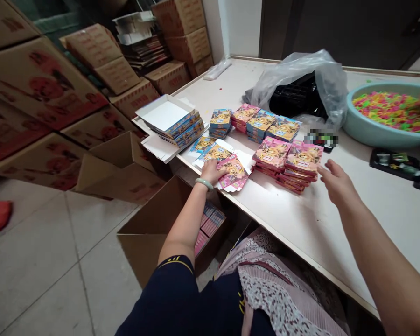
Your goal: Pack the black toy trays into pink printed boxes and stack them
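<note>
My left hand (213, 171) rests on a flat pink printed carton (233, 172) at the near edge of the white table (336, 224); a green bangle circles that wrist. My right hand (336, 183) hovers open above the table, just right of two stacks of pink printed cartons (290, 163). More flat cartons (210, 148) lie beside my left hand. Behind them stand stacks of blue and pink cartons (261, 122).
An open white display box (170, 119) sits on the table's left corner. A teal basin of bright small pieces (388, 114), a plastic bag with black trays (301, 88) and black trays (394, 162) lie to the right. An open brown box (161, 228) stands below; brown boxes (49, 93) are stacked left.
</note>
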{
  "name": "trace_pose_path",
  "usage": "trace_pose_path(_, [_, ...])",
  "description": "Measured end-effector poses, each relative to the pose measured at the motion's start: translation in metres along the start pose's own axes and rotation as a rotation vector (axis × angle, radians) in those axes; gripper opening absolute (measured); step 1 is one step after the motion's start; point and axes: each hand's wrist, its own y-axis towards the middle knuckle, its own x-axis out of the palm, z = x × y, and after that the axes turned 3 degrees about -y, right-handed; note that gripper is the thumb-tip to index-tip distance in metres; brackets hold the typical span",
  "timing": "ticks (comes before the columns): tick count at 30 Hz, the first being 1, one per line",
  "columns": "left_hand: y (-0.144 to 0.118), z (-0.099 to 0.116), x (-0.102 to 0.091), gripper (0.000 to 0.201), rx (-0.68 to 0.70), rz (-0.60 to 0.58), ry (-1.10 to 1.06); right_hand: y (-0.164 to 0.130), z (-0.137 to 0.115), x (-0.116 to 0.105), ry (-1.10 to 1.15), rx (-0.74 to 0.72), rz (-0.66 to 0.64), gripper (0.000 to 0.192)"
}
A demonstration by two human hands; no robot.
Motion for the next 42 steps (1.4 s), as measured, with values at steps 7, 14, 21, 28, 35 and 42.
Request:
trace_pose_path(7, [0.017,-0.009,-0.034,0.019,-0.078,0.123,-0.349,-0.085,-0.018,-0.022,0.082,-0.040,-0.201,0.030])
trace_pose_path(14, [0.024,0.003,-0.019,0.026,-0.153,0.130,-0.447,-0.117,-0.022,-0.006,0.060,-0.158,-0.362,0.027])
trace_pose_path(21, [0.021,0.023,-0.050,0.045,-0.119,0.232,-0.712,-0.137,-0.034,-0.028,0.017,-0.293,-0.329,0.019])
trace_pose_path(28, [-0.072,0.134,-0.007,0.025,0.502,-0.112,-0.634,-0.130,-0.084,-0.038,-0.134,-0.705,-0.026,0.029])
trace_pose_path(35, [-0.116,0.211,0.077,0.021,1.060,-0.187,-0.482,-0.128,-0.052,-0.093,-0.164,-0.295,0.009,0.016])
trace_pose_path(42, [-0.125,0.230,0.100,0.035,1.289,-0.297,-0.127,-0.136,-0.014,-0.124,0.154,0.116,-0.317,0.026])
